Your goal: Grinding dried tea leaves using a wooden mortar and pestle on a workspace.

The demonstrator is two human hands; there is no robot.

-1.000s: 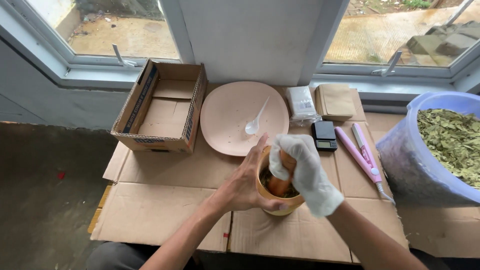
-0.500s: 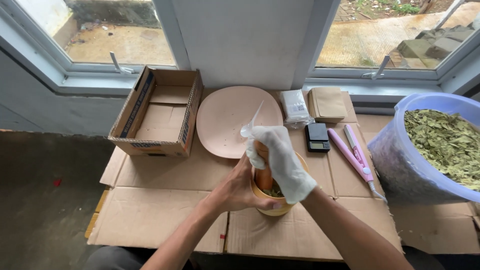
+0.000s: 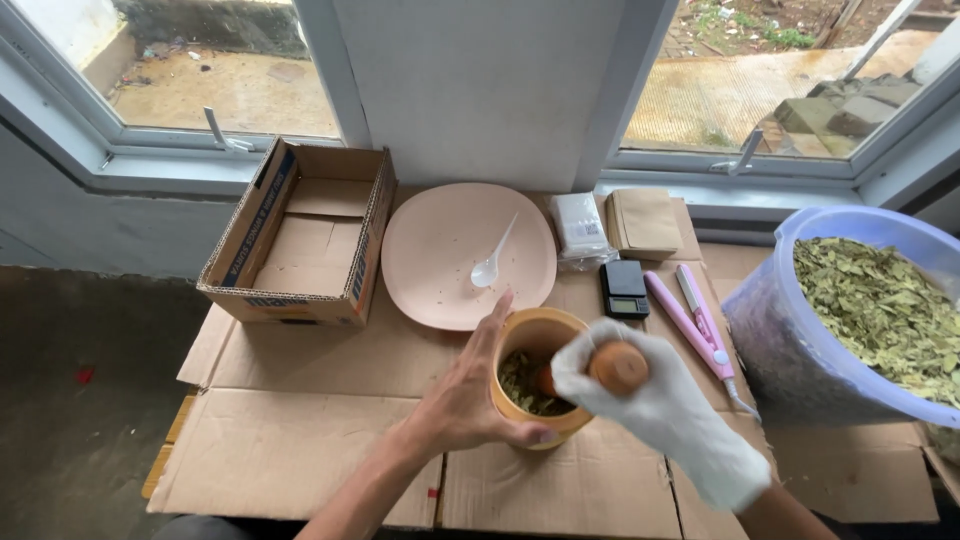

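the gloved right hand (image 3: 660, 400) grips the pestle (image 3: 612, 368) tilted leftward into the mortar (image 3: 540, 378), which the bare left hand (image 3: 470, 395) clasps.

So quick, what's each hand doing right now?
Left hand: bare, wrapped around the side of the orange mortar, steadying it.
Right hand: white glove, closed on the orange pestle, whose tip sits in the mortar.

Makeshift home herb workshop: cardboard-covered table (image 3: 300, 440), leaf bucket (image 3: 800, 340), pocket scale (image 3: 624, 289).

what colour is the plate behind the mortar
Pale peach-pink, with a white plastic spoon lying on the plate; head view.
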